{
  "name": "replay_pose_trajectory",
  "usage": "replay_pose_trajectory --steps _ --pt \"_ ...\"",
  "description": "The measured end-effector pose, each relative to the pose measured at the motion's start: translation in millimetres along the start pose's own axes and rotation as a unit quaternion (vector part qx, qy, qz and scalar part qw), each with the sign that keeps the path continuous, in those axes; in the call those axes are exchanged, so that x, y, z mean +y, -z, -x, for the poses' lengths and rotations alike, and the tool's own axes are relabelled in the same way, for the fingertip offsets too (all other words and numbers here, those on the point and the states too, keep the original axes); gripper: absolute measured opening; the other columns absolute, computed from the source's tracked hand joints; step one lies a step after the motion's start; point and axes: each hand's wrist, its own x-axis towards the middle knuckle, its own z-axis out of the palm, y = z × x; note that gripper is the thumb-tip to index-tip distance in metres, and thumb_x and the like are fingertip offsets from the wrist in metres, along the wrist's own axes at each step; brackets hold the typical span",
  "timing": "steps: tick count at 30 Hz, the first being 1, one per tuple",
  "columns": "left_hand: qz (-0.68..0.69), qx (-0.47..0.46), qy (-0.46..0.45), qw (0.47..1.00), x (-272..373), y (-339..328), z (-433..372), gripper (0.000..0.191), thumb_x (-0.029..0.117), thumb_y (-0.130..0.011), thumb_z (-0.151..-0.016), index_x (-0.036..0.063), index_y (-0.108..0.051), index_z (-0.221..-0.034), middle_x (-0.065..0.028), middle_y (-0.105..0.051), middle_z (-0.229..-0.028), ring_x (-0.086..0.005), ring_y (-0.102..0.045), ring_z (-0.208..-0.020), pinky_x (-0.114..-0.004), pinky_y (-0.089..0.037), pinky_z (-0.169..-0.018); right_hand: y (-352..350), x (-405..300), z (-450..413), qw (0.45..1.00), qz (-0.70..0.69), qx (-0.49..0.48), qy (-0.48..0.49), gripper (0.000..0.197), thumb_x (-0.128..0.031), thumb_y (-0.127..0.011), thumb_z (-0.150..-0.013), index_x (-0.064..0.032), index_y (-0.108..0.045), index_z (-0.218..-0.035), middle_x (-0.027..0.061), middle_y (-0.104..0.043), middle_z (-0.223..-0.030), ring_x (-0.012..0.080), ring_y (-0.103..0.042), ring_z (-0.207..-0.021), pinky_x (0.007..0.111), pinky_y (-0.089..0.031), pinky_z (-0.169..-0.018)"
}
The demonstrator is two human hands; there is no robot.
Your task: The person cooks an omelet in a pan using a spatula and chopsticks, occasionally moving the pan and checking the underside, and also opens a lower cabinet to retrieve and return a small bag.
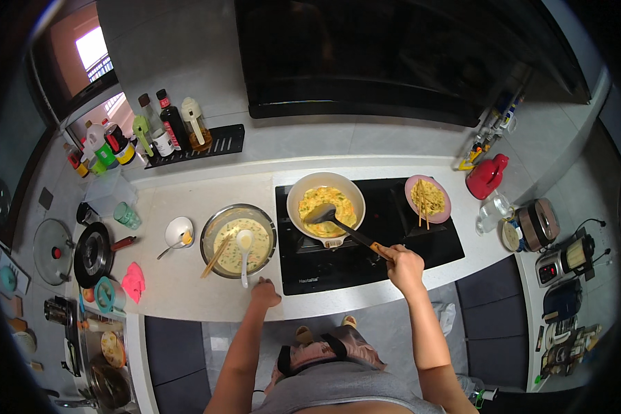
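Note:
My right hand (pixel 405 265) grips the wooden-ended handle of a black spatula (pixel 321 212). Its blade lies on a yellow egg pancake with green and orange bits (pixel 336 199) inside a cream-coloured pan (pixel 296 189), over the left part of the black cooktop (pixel 310 269). Loosely curled, my left hand (pixel 266 293) rests on the counter near its front edge, just below a steel bowl (pixel 270 222). Nothing shows in that hand. The bowl contains pale yellow batter (pixel 259 243), a white ladle (pixel 245 248) and a pair of wooden chopsticks (pixel 215 259).
Right of the pan, a pink plate (pixel 445 202) carries cooked egg food and chopsticks. A white bowl (pixel 176 225) with a spoon, a pink cloth (pixel 133 282) and a black frying pan (pixel 92 253) are left. A red kettle (pixel 485 177) stands far right; a range hood (pixel 362 62) overhangs.

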Motion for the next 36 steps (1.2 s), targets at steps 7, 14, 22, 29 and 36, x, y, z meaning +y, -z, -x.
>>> replay_pose_trajectory --steps 7,14,22,29,36 --pt "0.010 -0.020 0.025 0.999 -3.8 1.5 -0.8 0.066 0.034 -0.058 -0.068 -0.0053 -0.040 -0.118 -0.0270 -0.033 -0.129 -0.0285 -0.049 -0.108 -0.034 -0.042 -0.087 37.2 -1.7 18.7 0.994 0.078 -0.036 -0.071 0.036 0.001 -0.056 -0.061 -0.0151 -0.066 -0.091 0.0047 -0.060 -0.079 0.0249 -0.059 -0.068 0.034 -0.047 -0.059" --pt "-0.002 -0.037 0.017 0.999 -1.9 7.1 0.3 0.068 0.037 -0.058 -0.070 -0.0046 -0.039 -0.120 -0.0257 -0.032 -0.130 -0.0282 -0.047 -0.111 -0.034 -0.041 -0.089 9.6 -0.2 8.0 0.995 0.079 -0.009 -0.065 0.040 0.001 -0.054 -0.063 -0.0189 -0.065 -0.097 0.0087 -0.056 -0.070 0.0259 -0.058 -0.061 0.035 -0.047 -0.055" --pt "-0.011 -0.030 0.018 0.999 0.3 6.9 2.3 0.069 0.038 -0.058 -0.070 -0.0046 -0.038 -0.120 -0.0255 -0.032 -0.130 -0.0284 -0.046 -0.112 -0.035 -0.041 -0.089 -52.0 -23.2 -7.2 0.988 0.062 -0.068 -0.126 0.059 -0.002 -0.061 -0.058 -0.0180 -0.052 -0.115 0.0138 -0.054 -0.081 0.0282 -0.060 -0.063 0.036 -0.050 -0.055" --pt "0.020 -0.019 0.009 1.000 0.0 7.8 3.7 0.066 0.037 -0.059 -0.069 -0.0061 -0.041 -0.116 -0.0259 -0.036 -0.127 -0.0291 -0.047 -0.110 -0.035 -0.041 -0.088 -58.8 -24.9 -12.5 0.992 0.057 -0.097 -0.056 0.054 -0.002 -0.054 -0.066 -0.0233 -0.053 -0.116 0.0075 -0.054 -0.076 0.0252 -0.058 -0.063 0.036 -0.048 -0.053" --pt "0.014 -0.007 0.007 1.000 -6.2 2.6 3.3 0.064 0.035 -0.060 -0.068 -0.0065 -0.043 -0.114 -0.0273 -0.036 -0.126 -0.0296 -0.050 -0.106 -0.035 -0.043 -0.086 -8.4 -24.6 13.6 0.994 0.066 -0.064 -0.062 0.053 0.002 -0.052 -0.065 -0.0260 -0.058 -0.110 0.0064 -0.053 -0.073 0.0251 -0.057 -0.062 0.035 -0.046 -0.054"
